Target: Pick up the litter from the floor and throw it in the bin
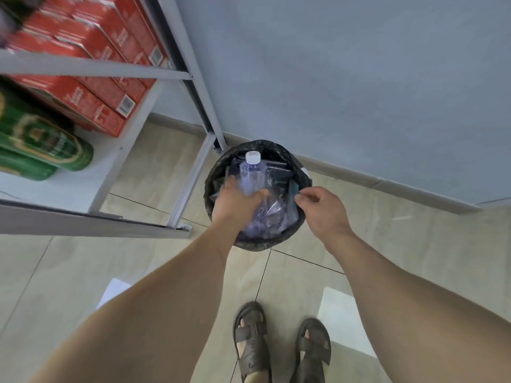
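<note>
A round bin (218, 167) lined with a black bag stands on the floor against the blue wall. My left hand (235, 200) is over its mouth and grips a clear plastic bottle (253, 175) with a white cap pointing away from me. Crumpled clear plastic (273, 214) lies in the bin under and beside the bottle. My right hand (323, 211) hovers at the bin's right rim, fingers curled, pinching the edge of a small dark green piece (294, 189). What lies deeper in the bin is hidden.
A grey metal shelf unit (190, 172) stands left of the bin, holding red boxes (105, 87) and green cans (41, 145). Beige floor tiles (401, 244) spread to the right. My sandalled feet (282, 349) stand just short of the bin.
</note>
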